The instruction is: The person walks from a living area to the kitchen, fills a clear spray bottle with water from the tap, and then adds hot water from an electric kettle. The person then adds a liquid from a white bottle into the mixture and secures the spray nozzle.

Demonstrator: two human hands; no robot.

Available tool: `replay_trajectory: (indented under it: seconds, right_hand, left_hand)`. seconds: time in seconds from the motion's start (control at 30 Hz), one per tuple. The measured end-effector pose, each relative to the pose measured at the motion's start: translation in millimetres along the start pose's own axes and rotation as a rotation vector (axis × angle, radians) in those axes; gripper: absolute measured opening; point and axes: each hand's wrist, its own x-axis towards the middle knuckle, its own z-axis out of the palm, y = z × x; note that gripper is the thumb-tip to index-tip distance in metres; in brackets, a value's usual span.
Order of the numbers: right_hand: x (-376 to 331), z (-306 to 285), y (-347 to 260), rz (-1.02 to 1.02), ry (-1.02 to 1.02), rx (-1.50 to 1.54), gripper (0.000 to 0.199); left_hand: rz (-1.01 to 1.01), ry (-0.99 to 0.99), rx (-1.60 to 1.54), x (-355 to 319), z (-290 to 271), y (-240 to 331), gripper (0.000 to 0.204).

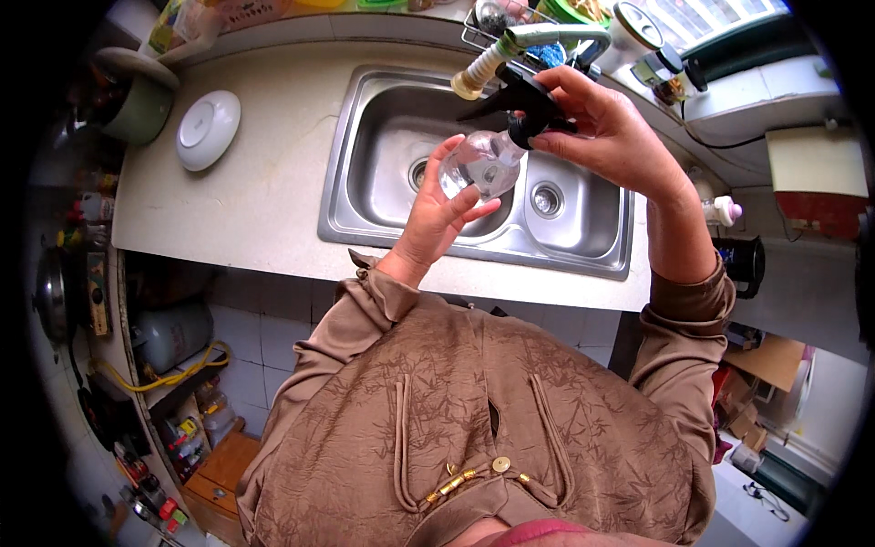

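Observation:
A clear round spray bottle [481, 166] is held tilted above the double-bowl steel sink [339, 214]. My left hand [432, 214] wraps round the bottle's body from below and the left, thumb across its front. At the bottle's neck, the fingers of my right hand [606, 128] close on the black spray head [524, 102]. Whether the head is screwed tight on the neck, I cannot tell. Just behind the spray head hangs the faucet's spout [478, 73], with a pale ribbed end; no water stream shows.
An upside-down white plate [208, 130] lies on the counter [273, 178] left of the sink. A green pot [141, 108] stands at the far left. Jars [658, 66] and a wire basket [474, 32] line the back ledge. Under the counter sits a grey gas cylinder [173, 333] with a yellow hose.

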Motion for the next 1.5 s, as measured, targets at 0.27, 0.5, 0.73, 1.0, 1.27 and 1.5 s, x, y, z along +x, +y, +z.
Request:
replay_trajectory:
  seconds: [0.27, 0.5, 0.73, 1.0, 1.27, 1.5]
  right_hand:
    - [3.1, 5.4, 10.3, -0.068, 0.03, 0.108, 0.046]
    - [1.8, 11.9, 14.8, 0.056, 0.073, 0.001, 0.052]
    - [1.2, 17.8, 14.9, 0.024, 0.187, -0.009, 0.054]
    - [-1.7, 15.7, 20.1, 0.001, 0.237, 0.041, 0.049]
    - [-2.8, 18.2, 24.5, 0.276, 0.225, 0.096, 0.036]
    - [-13.5, 16.2, 23.2, 0.13, 0.087, 0.529, 0.043]
  left_hand:
    - [-0.116, -0.09, -0.242, 1.5, -4.9, -1.5, 0.077]
    - [0.209, 0.042, 0.364, -6.7, 7.4, 0.0, 0.066]
    - [0.079, 0.011, -0.051, -6.5, 3.6, 8.8, 0.057]
    - [0.056, -0.013, -0.003, 1.0, 1.1, 9.5, 0.081]
    - [0.339, -0.036, 0.373, 0.5, 6.0, -0.3, 0.083]
    - [-0.025, 0.048, -0.129, -8.9, 11.7, 14.8, 0.082]
